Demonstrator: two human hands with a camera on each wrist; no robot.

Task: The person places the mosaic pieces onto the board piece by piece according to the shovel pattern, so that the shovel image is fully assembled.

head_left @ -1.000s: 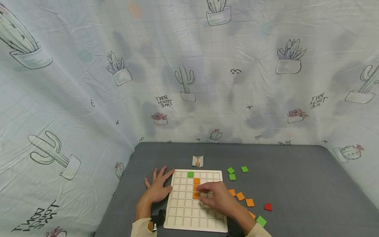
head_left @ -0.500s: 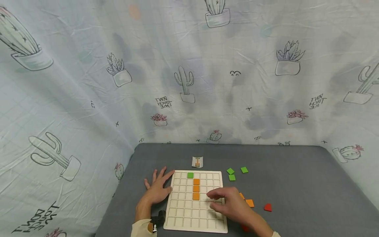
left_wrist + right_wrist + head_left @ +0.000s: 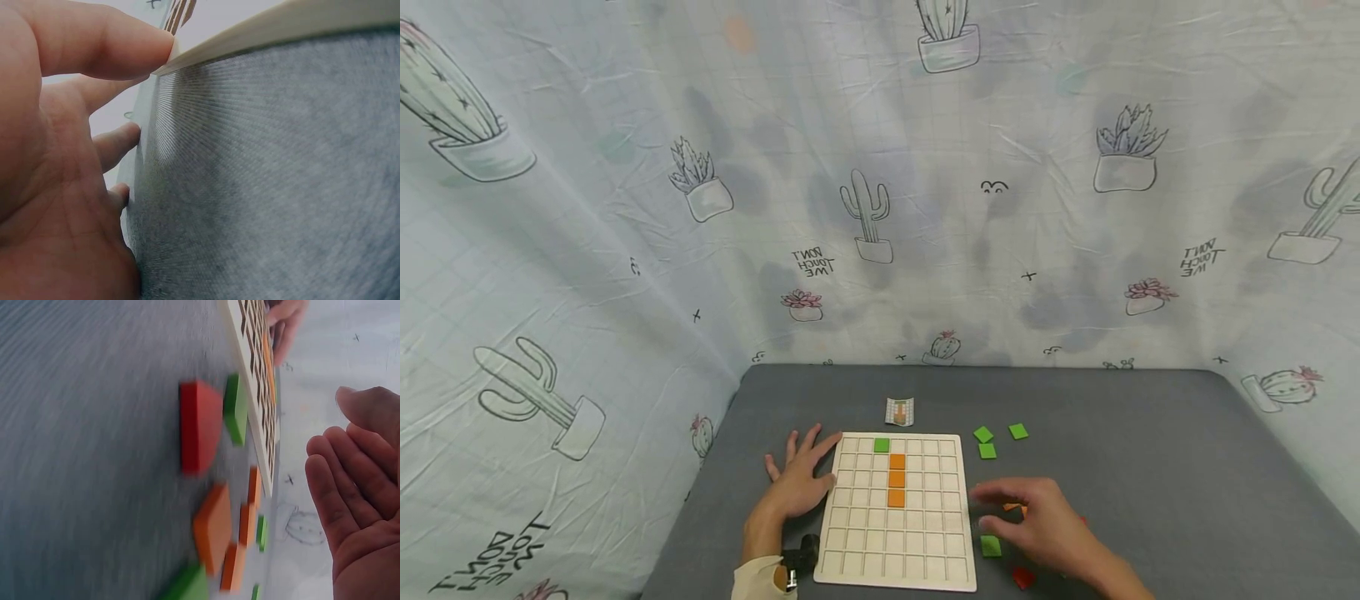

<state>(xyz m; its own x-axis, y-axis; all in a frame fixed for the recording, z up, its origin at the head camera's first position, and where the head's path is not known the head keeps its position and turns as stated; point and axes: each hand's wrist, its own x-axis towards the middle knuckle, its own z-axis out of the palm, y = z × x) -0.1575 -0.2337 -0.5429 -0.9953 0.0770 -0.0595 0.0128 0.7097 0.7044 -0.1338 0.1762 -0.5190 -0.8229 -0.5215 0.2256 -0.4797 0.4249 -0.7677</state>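
A pale wooden grid board (image 3: 917, 546) lies on the grey table. Set in its cells are a green tile (image 3: 882, 445) in the top row and a column of orange tiles (image 3: 897, 479) below and right of it. My left hand (image 3: 797, 485) rests with spread fingers at the board's left side; in the left wrist view its thumb (image 3: 125, 47) touches the board's edge. Right of the board my right hand (image 3: 1041, 521) hovers over loose tiles, fingers relaxed, nothing held. The right wrist view shows a red piece (image 3: 200, 428), a green tile (image 3: 235, 409) and orange tiles (image 3: 213, 528) below the hand.
Behind the board lies a small printed grid card (image 3: 899, 412). Several green tiles (image 3: 987, 451) sit to the right of the board's far end. A patterned cloth (image 3: 925, 208) hangs around the table's back and sides.
My right hand has moved right, away from the orange column on the board, to above the loose tiles. My left hand has stayed at the board's edge.
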